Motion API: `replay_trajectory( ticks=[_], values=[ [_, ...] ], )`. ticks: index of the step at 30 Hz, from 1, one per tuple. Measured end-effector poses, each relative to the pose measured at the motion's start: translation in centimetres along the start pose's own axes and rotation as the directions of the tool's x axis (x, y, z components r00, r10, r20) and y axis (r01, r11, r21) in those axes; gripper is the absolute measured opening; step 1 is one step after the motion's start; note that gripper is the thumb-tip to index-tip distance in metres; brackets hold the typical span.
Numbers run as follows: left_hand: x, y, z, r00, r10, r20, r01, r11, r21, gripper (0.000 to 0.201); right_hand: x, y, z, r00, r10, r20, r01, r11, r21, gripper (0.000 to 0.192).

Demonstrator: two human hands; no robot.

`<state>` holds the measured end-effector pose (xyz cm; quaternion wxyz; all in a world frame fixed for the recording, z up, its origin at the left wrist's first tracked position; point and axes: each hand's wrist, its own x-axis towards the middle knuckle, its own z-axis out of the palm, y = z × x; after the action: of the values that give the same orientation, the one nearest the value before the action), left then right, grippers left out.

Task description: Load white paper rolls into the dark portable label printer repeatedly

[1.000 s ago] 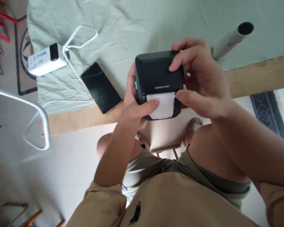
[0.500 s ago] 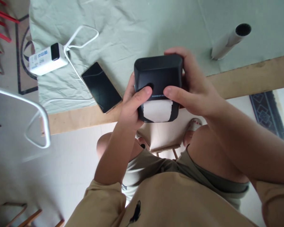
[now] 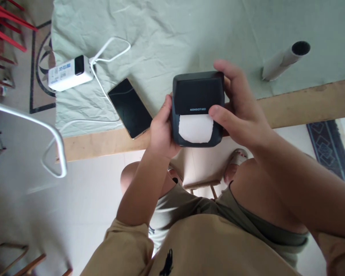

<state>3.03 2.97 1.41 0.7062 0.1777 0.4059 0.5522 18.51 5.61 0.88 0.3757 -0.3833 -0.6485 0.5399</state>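
A black label printer (image 3: 198, 92) marked NIIMBOT is held above the table's front edge, its top facing me. White label paper (image 3: 196, 128) sticks out of its front slot. My left hand (image 3: 162, 132) is closed around the printer's left side, thumb along the edge and the other fingers hidden beneath. My right hand (image 3: 241, 109) grips the right side, with its thumb at the front corner by the paper and a fingertip at the upper right corner. Left of the hands, a smartphone (image 3: 130, 108) lies screen up, dark, partly over the wooden edge.
A white power bank (image 3: 70, 73) with a white cable (image 3: 96, 73) lies on the green tablecloth (image 3: 149, 34). A paper roll tube (image 3: 284, 61) stands at the right. A thick white curved bar (image 3: 46, 124) crosses the left side. Red stools (image 3: 5, 23) are at the upper left.
My left thumb has moved off the printer's top to its left edge. More of the label paper's rounded end shows. The whole view has shifted slightly, with things appearing further right.
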Motion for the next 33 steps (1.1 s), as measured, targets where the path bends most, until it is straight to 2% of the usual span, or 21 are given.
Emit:
replay_trajectory(
  ticks=[4,8,13,20,24,26,29,31,33],
  values=[
    [0.2,-0.2,-0.1,0.999,0.000,-0.032,-0.001,0.999,-0.039,0.034,0.0,-0.2,0.0,1.000,0.001,-0.022,0.000,0.999,0.051,0.060],
    [0.2,-0.1,0.0,0.999,0.036,-0.027,-0.038,0.997,-0.060,0.033,0.0,-0.4,0.1,1.000,0.011,-0.016,-0.010,0.998,0.061,0.060],
    [0.1,0.1,-0.2,0.994,0.110,0.008,-0.109,0.991,-0.076,0.019,0.1,-0.2,0.4,0.994,0.013,-0.104,-0.012,1.000,0.010,0.054],
    [0.1,-0.2,-0.4,0.990,0.138,-0.024,-0.139,0.989,-0.047,0.018,0.0,-0.5,0.3,0.999,0.033,-0.026,-0.032,0.999,0.006,0.058],
    [0.1,-0.2,-0.6,0.982,0.188,0.013,-0.187,0.980,-0.061,0.019,0.0,-0.2,0.1,0.998,-0.051,-0.023,0.049,0.997,-0.064,0.064],
    [0.2,-0.2,-0.8,0.985,0.172,0.004,-0.172,0.984,-0.046,0.019,0.1,0.0,-0.1,0.997,-0.075,-0.018,0.073,0.993,-0.097,0.068],
    [0.4,-0.2,-0.7,0.992,0.114,-0.056,-0.114,0.993,-0.011,0.017,0.2,-0.1,-0.3,1.000,0.004,-0.007,-0.004,0.995,-0.097,0.071],
    [0.5,-0.1,-0.5,0.992,0.094,-0.086,-0.096,0.995,-0.009,0.017,0.4,-0.6,-0.5,0.998,0.036,-0.046,-0.042,0.991,-0.130,0.069],
    [0.3,0.1,-0.1,0.993,0.098,-0.071,-0.099,0.995,-0.008,0.022,0.9,-1.7,-0.5,0.985,-0.027,-0.168,-0.009,0.978,-0.207,0.063]
  ],
)
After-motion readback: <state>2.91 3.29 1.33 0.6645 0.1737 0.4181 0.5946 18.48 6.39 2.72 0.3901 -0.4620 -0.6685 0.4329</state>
